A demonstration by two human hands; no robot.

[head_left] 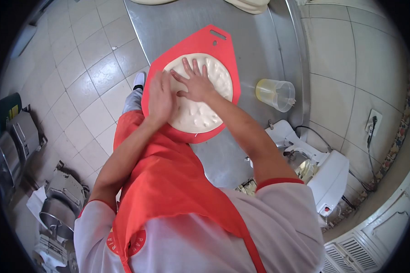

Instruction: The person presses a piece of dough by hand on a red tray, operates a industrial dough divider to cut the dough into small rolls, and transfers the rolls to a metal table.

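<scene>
A round, flat sheet of pale dough (196, 119) lies on a red cutting board (223, 41) with a slot at its far corner. Dimples dot the dough's surface. My right hand (197, 85) rests on its upper middle, fingers spread wide and pressing down. At the dough's left edge is my left hand (161, 98), slightly blurred, its fingers stretched out and close together. Neither hand holds anything.
The board sits on a steel table (259, 45). To its right is a clear plastic jug (275, 94) with some yellow liquid. A white stand mixer (328, 177) is nearer on the right. More dough (250, 4) shows at the far edge; metal machines (64, 200) stand at left.
</scene>
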